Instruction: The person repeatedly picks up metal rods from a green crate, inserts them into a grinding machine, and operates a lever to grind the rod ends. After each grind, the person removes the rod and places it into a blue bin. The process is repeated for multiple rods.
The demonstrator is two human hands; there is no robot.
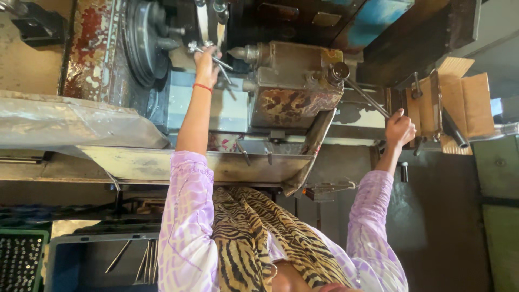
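Observation:
My left hand [205, 60], with a red thread round the wrist, reaches up to the head of a worn, rust-stained machine [292, 86]. It is closed on a thin metal rod [221, 64] beside the machine's spindle nose [243, 53]. My right hand [400, 128] is out to the right, gripping the end of a long steel lever [367, 97]. That lever runs up to a round dark hub [338, 71] on the machine body. Both arms are in lilac patterned sleeves, and a tiger-striped scarf [254, 232] hangs between them.
A sloped metal tray [162, 165] runs under the machine in front of me. A large grooved pulley [141, 40] sits at the upper left. Cardboard pieces [465, 100] are at the right. A blue crate with long rods [81, 262] and a green crate of small parts [19, 259] are at the lower left.

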